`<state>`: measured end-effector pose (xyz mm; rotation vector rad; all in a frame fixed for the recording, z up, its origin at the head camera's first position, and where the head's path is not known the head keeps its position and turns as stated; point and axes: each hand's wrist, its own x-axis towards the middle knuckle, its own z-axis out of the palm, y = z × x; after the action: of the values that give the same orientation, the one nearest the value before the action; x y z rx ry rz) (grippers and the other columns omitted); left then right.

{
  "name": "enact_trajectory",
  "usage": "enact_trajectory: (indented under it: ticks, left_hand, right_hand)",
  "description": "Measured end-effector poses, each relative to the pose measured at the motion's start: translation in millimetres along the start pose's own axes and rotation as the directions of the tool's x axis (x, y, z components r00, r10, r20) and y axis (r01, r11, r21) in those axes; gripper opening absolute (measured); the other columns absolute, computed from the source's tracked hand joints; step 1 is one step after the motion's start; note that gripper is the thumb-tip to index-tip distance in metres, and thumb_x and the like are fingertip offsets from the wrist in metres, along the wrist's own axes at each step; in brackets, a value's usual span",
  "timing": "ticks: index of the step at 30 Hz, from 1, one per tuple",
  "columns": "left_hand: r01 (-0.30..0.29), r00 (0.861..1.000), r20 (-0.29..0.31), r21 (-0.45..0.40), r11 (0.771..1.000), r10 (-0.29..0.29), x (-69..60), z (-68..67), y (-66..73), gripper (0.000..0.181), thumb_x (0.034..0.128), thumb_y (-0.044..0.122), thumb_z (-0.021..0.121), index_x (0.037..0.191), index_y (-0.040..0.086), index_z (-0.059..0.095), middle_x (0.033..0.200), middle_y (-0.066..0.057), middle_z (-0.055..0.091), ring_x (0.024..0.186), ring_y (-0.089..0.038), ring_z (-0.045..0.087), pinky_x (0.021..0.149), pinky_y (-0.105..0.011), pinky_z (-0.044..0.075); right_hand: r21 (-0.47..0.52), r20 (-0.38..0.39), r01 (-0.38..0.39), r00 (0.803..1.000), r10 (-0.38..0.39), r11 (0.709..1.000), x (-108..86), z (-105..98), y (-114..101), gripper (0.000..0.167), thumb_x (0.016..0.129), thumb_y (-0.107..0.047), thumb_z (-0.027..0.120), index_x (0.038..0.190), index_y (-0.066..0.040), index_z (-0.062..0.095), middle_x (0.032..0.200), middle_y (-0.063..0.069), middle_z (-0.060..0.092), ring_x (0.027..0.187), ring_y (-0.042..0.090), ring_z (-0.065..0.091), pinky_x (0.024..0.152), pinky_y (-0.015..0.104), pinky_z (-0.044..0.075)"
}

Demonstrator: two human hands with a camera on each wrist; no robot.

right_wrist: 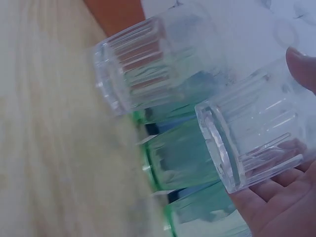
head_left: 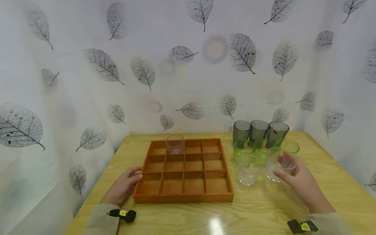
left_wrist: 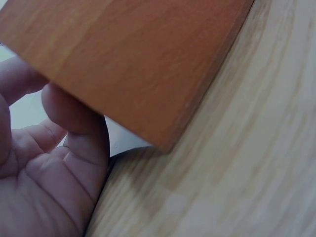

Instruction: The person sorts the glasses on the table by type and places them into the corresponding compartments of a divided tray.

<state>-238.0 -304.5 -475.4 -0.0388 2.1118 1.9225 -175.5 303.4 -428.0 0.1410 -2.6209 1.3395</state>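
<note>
A brown wooden tray (head_left: 183, 198) with several compartments lies on the table. My left hand (head_left: 124, 184) holds its left side, with the thumb at the rim; in the left wrist view, curled fingers of the hand (left_wrist: 59, 163) meet the tray's wall (left_wrist: 133, 59). One clear glass (head_left: 175, 145) stands in a back compartment. Right of the tray, my right hand (head_left: 302, 182) has thumb and fingers around a clear glass (head_left: 273, 168). The right wrist view shows the hand (right_wrist: 284, 202) against this ribbed glass (right_wrist: 252, 128), beside another clear glass (right_wrist: 158, 64).
Three dark grey glasses (head_left: 259, 130) stand at the back right, with green glasses (head_left: 243, 151) in front of them. A clear glass (head_left: 248, 171) stands between the tray and my right hand. Behind the wooden table (head_left: 188, 218) hangs a white curtain (head_left: 199, 81) with a leaf print.
</note>
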Motion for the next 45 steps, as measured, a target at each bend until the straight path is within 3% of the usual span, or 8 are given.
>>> enact_trajectory:
  ticks: [6,14,22,28,36,45]
  left_hand:
    - [-0.001,1.000,0.005,-0.005,1.000,0.001,0.1,2.2,1.4,0.062,0.1048,0.019,0.057,0.154,-0.003,0.027,0.126,-0.016,0.049,0.106,-0.020,0.053,0.089,-0.031,0.049]
    - [-0.008,1.000,0.021,0.003,1.000,0.008,1.5,1.0,2.5,0.063,0.1052,0.021,0.057,0.155,-0.003,0.026,0.127,-0.018,0.049,0.107,-0.021,0.054,0.088,-0.032,0.050]
    - [-0.009,1.000,0.012,0.010,1.000,0.009,3.0,-0.2,1.2,0.062,0.1046,0.019,0.057,0.154,-0.003,0.027,0.124,-0.016,0.049,0.105,-0.020,0.053,0.087,-0.031,0.049]
    - [-0.013,1.000,0.010,0.016,1.000,0.013,2.7,-0.3,0.3,0.062,0.1047,0.020,0.057,0.154,-0.003,0.028,0.126,-0.016,0.049,0.106,-0.020,0.052,0.088,-0.029,0.048]
    - [-0.015,1.000,-0.003,0.019,1.000,0.015,2.3,0.0,-1.3,0.061,0.1047,0.020,0.057,0.153,-0.004,0.029,0.125,-0.015,0.051,0.108,-0.019,0.053,0.089,-0.028,0.048]
    - [-0.018,1.000,-0.006,0.008,1.000,0.018,0.5,0.0,-1.1,0.060,0.1045,0.018,0.057,0.152,-0.005,0.030,0.121,-0.013,0.053,0.105,-0.019,0.053,0.088,-0.029,0.048]
  right_hand:
    - [-0.023,-0.008,0.017,1.000,-0.017,1.000,0.6,-9.5,-18.6,0.088,0.099,-0.032,0.069,0.162,-0.005,0.014,0.148,0.021,0.044,0.105,0.003,0.050,0.077,0.015,0.045]
    - [-0.055,0.004,0.031,1.000,-0.030,0.998,10.2,-10.4,-42.7,0.089,0.097,-0.037,0.070,0.163,-0.011,0.015,0.151,0.017,0.044,0.109,0.016,0.050,0.076,0.023,0.046]
    - [0.026,0.059,0.101,0.993,-0.103,0.995,27.9,4.1,-63.0,0.087,0.096,-0.032,0.072,0.162,-0.011,0.019,0.151,0.015,0.044,0.118,0.037,0.053,0.078,0.026,0.052]
    - [0.079,0.106,0.103,0.988,-0.111,0.992,41.6,20.9,-72.4,0.085,0.096,-0.035,0.071,0.162,-0.015,0.021,0.152,0.009,0.044,0.114,0.030,0.056,0.083,0.032,0.052]
    - [0.136,0.124,0.102,0.985,-0.119,0.985,60.4,40.9,-81.0,0.088,0.095,-0.040,0.072,0.162,-0.015,0.021,0.152,0.007,0.044,0.125,0.028,0.048,0.095,0.050,0.042]
    - [0.241,0.137,0.080,0.984,-0.116,0.967,81.3,66.5,-93.6,0.091,0.091,-0.044,0.075,0.160,-0.013,0.024,0.151,0.005,0.045,0.134,0.029,0.045,0.104,0.055,0.038]
